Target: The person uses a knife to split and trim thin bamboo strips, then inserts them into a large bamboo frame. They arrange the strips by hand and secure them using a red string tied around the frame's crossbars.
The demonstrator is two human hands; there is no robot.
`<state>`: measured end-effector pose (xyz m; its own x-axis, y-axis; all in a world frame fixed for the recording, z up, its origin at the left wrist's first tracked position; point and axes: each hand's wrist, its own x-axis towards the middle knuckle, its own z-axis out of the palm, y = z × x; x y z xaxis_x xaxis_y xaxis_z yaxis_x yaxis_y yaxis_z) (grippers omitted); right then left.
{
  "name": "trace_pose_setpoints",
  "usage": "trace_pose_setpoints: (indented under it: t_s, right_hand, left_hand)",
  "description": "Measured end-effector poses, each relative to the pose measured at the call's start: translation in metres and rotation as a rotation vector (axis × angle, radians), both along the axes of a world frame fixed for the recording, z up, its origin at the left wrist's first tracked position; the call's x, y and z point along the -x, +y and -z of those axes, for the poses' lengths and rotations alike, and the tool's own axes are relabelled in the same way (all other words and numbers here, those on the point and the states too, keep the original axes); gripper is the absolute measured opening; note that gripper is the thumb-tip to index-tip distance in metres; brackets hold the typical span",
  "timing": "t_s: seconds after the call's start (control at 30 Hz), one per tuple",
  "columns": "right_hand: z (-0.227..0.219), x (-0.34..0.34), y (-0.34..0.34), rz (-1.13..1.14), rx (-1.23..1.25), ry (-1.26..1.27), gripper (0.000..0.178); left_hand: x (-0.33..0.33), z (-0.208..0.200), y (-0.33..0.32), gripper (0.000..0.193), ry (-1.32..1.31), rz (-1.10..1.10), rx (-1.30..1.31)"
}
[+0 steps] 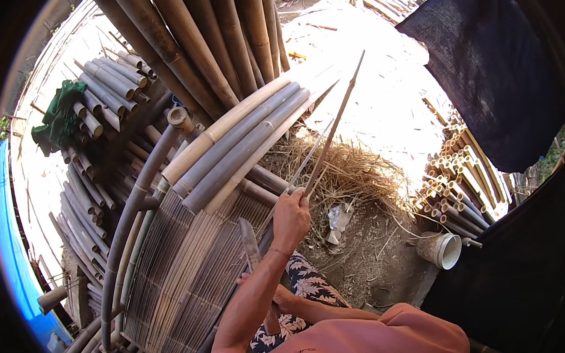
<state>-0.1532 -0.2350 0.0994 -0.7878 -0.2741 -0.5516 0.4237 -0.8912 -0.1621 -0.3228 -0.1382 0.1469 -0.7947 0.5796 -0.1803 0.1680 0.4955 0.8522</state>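
My left hand (291, 220) is closed around a long brown bamboo strip (336, 125), which points up and away to the right. A thinner, paler strip (310, 155) runs out of the same grip beside it. Lower down, partly covered by my left forearm, my right hand (282, 298) is wrapped round a knife (250, 241). Its broad blade points up past the forearm, and its wooden handle shows below the hand. To the left lies a bamboo seat (187, 261) of narrow slats, with several thicker half-round bamboo pieces (252, 140) along its far end.
Tall bamboo poles (200, 34) lean at the back. Stacked bamboo lengths (104, 83) lie at left, some under green cloth (61, 113). A straw-like shavings heap (358, 173) lies ahead. At right stand cut bamboo bundles (462, 184), a white bucket (440, 249) and a dark hanging cloth (489, 72).
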Motion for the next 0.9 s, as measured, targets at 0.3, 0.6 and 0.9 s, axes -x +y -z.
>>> trace_pose_setpoints:
  t_s: [0.3,0.6,0.9]
  right_hand:
    - [0.017,0.06,0.092,0.568,0.029,-0.322,0.027]
    - [0.067,0.147,0.185,0.627,-0.285,-0.504,0.026]
    - [0.093,0.232,0.318,0.468,-0.696,-0.363,0.022]
  left_hand:
    - [-0.045,-0.076,-0.095,0.09,0.124,0.198,0.541]
    - [-0.143,-0.148,-0.269,0.025,0.201,-0.065,0.87]
    - [0.092,0.026,-0.172,0.017,0.362,-0.185,0.494]
